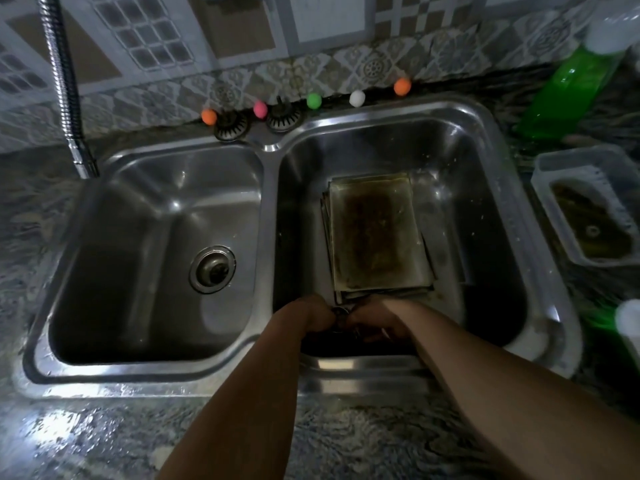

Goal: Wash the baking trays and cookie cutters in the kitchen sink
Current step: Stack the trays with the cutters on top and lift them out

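Both hands, left hand (308,318) and right hand (375,323), together low in the right basin (485,161), apparently gripping a small metal cutter (341,311); too dark to confirm. Stacked trays (375,233) just beyond. Risk: wet cutter slips, sharp edge nicks fingers.

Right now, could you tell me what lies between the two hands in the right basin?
In the head view, a small metal object, probably a cookie cutter, sits between the left hand and right hand.

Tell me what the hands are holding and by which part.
Both hands, left hand and right hand, close around a small metal object at the near edge of the right basin, possibly a cookie cutter; too dark to tell which part.
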